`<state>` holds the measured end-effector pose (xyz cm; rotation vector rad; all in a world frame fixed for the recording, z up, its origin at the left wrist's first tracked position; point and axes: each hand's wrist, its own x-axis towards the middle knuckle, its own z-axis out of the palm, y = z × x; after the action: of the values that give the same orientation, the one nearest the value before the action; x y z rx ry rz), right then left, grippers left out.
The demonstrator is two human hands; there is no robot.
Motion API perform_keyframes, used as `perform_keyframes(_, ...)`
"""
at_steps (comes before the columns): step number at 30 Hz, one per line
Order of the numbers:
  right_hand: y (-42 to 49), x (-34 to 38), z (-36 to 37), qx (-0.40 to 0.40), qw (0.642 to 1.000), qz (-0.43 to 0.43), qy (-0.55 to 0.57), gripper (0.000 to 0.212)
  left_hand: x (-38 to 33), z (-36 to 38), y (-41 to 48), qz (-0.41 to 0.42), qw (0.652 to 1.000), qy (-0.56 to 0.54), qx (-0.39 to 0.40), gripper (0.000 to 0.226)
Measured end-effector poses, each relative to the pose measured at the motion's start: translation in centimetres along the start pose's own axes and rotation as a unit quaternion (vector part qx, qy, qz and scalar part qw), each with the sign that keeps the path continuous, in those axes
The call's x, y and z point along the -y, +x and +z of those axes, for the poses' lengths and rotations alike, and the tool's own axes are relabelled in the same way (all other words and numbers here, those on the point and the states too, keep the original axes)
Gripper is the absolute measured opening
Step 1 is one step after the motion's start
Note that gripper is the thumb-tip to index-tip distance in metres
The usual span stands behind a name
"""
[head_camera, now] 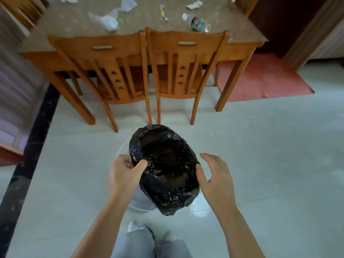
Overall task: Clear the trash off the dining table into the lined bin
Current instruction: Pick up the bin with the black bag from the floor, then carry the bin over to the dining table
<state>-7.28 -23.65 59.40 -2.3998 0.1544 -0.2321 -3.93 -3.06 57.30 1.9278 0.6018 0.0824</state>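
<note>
Legs (pixel 149 244): grey trousers and two pale shoes at the bottom edge, standing on the pale tiled floor (pixel 260 146).
Left hand (pixel 126 174): grip closed on the left rim of the liner, thumb on the inner side, curled fingers on the outer side.
Liner (pixel 167 192): black, crumpled plastic, its mouth open towards the camera. It sits between the two hands, in front of the chairs and well apart from the table top.
Bin (pixel 141 203): pale and blurred, mostly hidden by the liner, with only parts showing below it.
Right hand (pixel 216 175): grip wide, fingers spread and relaxed, holding nothing. The thumb is at the liner's right edge; whether it touches cannot be told.
Table (pixel 74 28): wooden, with a mottled top, at the far side of the floor. All the trash lies on it.
Left chair (pixel 104 71): wooden, pushed in at the table's near edge.
Right chair (pixel 186 67): same kind, just beside the left one.
Trash, left to right: paper scrap (pixel 68 0) at the top edge; crumpled clear plastic (pixel 108 21); white sheet (pixel 128 3); wrapper (pixel 163 13); round white lid (pixel 184 16); crumpled paper (pixel 194 4); crushed bottle (pixel 199 24) with a green and red label, near the table's near edge above the right chair.
Mat (pixel 264 77): red, on the floor to the right of the table.
</note>
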Motion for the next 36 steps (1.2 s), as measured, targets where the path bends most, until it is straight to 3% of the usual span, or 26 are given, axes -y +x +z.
perform_keyframes(10, 2.2, 6.7, -2.3, 0.010, 0.996, -0.083, 0.004, 0.029, -3.9, -5.9, 0.1, 0.024, 0.997, -0.076, -0.015, 0.041)
perform_keyframes(19, 5.4, 14.7, -0.3, 0.062, 0.983, -0.168, -0.044, 0.031, -6.4, -13.8, 3.5, 0.025, 0.986, -0.145, -0.073, 0.029)
perform_keyframes(28, 8.8, 24.9, 6.7, 0.102, 0.960, -0.248, -0.077, 0.032, -5.0, -23.3, 9.7, 0.047, 0.971, -0.152, -0.179, 0.026)
perform_keyframes(36, 10.3, 29.9, 14.4, 0.144, 0.952, -0.260, -0.074, 0.032, -2.1, -29.6, 15.1, 0.034, 0.960, -0.115, -0.255, 0.027)
